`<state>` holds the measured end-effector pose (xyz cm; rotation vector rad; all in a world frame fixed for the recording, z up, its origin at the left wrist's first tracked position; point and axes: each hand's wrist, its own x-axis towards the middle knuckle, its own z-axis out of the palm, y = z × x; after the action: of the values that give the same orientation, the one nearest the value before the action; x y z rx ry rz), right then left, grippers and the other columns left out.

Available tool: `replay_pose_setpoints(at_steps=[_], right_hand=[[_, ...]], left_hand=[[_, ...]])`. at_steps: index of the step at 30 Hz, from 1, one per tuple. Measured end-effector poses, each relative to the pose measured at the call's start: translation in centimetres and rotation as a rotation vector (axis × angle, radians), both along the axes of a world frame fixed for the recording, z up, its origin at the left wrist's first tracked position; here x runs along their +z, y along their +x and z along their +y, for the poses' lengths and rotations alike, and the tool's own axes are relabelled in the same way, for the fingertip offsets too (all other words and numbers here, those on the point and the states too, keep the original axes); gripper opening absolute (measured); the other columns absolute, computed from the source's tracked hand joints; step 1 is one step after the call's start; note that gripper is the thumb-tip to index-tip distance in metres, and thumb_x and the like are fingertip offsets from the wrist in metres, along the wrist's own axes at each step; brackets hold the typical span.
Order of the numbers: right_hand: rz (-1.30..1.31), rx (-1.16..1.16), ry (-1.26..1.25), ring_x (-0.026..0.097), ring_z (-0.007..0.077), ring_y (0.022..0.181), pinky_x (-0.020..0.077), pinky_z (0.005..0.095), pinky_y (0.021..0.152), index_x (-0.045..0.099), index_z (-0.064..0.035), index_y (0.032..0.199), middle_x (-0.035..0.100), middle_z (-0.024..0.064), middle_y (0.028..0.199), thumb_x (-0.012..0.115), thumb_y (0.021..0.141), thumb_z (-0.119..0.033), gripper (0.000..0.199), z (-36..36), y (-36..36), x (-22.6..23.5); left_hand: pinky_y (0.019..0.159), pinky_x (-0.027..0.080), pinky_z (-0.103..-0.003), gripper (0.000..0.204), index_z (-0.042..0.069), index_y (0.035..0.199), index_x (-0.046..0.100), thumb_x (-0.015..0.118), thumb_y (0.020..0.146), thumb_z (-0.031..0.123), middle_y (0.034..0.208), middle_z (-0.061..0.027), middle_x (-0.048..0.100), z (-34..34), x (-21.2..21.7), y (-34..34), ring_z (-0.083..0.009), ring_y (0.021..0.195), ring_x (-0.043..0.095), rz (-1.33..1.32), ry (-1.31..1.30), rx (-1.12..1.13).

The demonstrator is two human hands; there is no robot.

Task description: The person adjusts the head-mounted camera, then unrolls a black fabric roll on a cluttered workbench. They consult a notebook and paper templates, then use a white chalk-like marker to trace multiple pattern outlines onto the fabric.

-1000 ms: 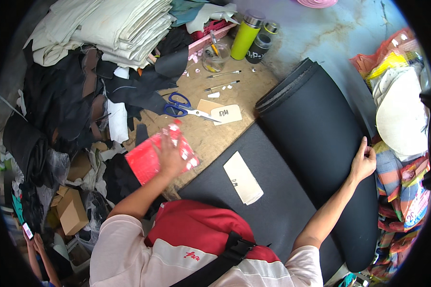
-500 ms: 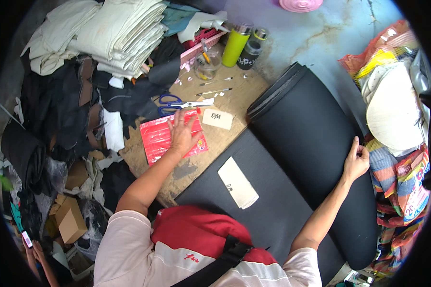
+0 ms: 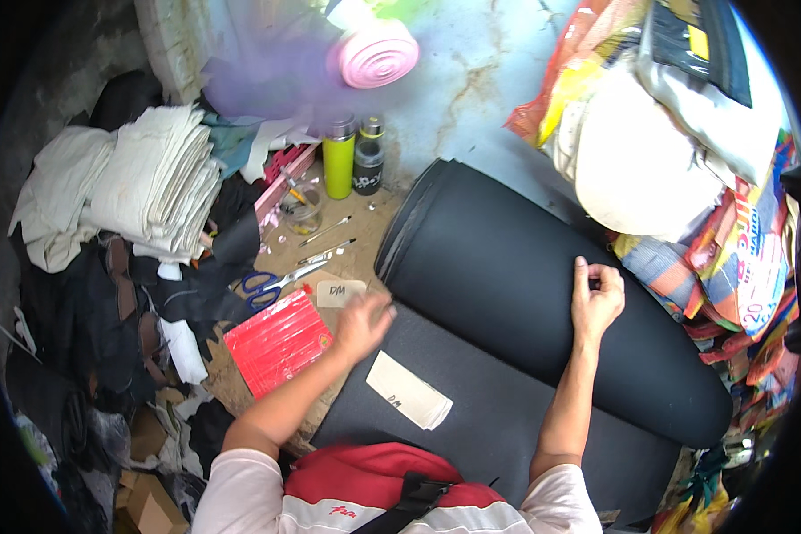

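1. Head view: card stack (image 3: 408, 390), on black sheet (image 3: 507, 418).
2. Red packet (image 3: 276, 347), flat on table (image 3: 362, 267).
3. Left hand (image 3: 365, 322), half-curled, blurred; contents unclear.
4. Right hand (image 3: 599, 298), fingers bent, on black roll (image 3: 498, 249) at sheet's far side; grip unclear.
5. Scissors (image 3: 285, 280), beyond packet.

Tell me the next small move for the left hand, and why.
Probably lower the left hand onto the left end of the black roll to steady it: that hand is beside that end, seemingly empty, while the right hand is at the roll farther along, and neither hand holds the red packet.
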<state>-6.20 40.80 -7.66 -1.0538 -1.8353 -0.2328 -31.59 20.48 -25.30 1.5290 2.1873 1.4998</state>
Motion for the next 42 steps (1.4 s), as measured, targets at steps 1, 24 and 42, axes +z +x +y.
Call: replay_pose_setpoints(at_steps=[1, 24, 42], right_hand=[[-0.006, 0.007, -0.006, 0.054, 0.0221, 0.065, 0.0426, 0.0353, 0.061, 0.059, -0.0069, 0.066, 0.058, 0.0046, 0.067, 0.077, 0.074, -0.02, 0.024, -0.5, 0.1, 0.0], [-0.107, -0.083, 0.056, 0.053, 0.0198, 0.063, 0.0422, 0.0346, 0.059, 0.056, -0.0066, 0.066, 0.055, 0.0023, 0.067, 0.074, 0.078, -0.019, 0.025, -3.2, 0.4, -1.5], [-0.078, -0.076, 0.069, 0.046, 0.0165, 0.057, 0.0386, 0.0319, 0.054, 0.052, -0.005, 0.066, 0.05, 0.002, 0.064, 0.072, 0.082, -0.018, 0.028, -2.0, 0.2, -1.7]], left_hand=[[0.08, 0.048, -0.041, 0.023, 0.005, 0.095, 0.065, 0.068, 0.08, 0.022, 0.09, -0.0146, 0.064, -0.8, -0.5, 1.8, -0.0335, 0.09, 0.06, 0.005, -0.031, -0.077], [0.092, 0.036, -0.051, 0.047, 0.013, 0.122, 0.056, 0.068, 0.076, 0.016, 0.121, -0.0113, 0.056, -7.1, 2.0, -21.9, -0.029, 0.115, 0.048, 0.546, -0.431, 0.752], [0.089, 0.045, -0.036, 0.047, -0.005, 0.116, 0.056, 0.069, 0.075, 0.014, 0.101, -0.0219, 0.064, 0.4, 0.1, -31.2, -0.0311, 0.1, 0.061, -0.751, 0.342, 0.655]])
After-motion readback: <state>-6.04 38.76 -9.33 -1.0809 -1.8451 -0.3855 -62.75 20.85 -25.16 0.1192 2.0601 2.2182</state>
